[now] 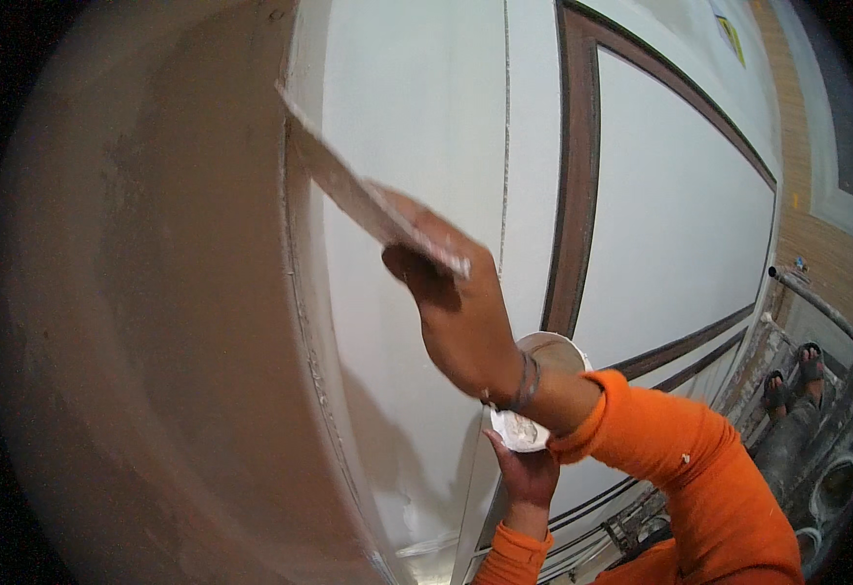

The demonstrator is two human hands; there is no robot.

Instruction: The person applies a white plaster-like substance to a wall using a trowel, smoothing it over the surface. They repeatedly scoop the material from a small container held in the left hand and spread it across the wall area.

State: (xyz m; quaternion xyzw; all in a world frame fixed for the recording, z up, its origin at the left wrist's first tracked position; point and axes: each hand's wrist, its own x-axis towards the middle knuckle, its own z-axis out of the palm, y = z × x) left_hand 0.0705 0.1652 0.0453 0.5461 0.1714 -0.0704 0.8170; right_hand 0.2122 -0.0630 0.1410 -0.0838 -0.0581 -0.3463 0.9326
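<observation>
My right hand point(460, 312) is raised in front of a white wall panel point(412, 107), its fingers closed round a broad, flat putty knife point(348, 190) seen nearly edge-on. The knife's far end reaches the rough seam point(290, 234) between the white panel and a brownish surface point(163, 292); whether it touches cannot be told. Below the right wrist, my left hand point(529, 476) grips a white tub point(516, 429) with pale paste in it. My right wrist and sleeve cover the tub's middle, while its round rim shows above them.
Dark brown trim strips point(573, 166) frame white panels on the right. At the lower right are a metal rail point(821, 312), my sandalled feet point(809, 366) on splattered planks, and a stained bucket point(834, 487).
</observation>
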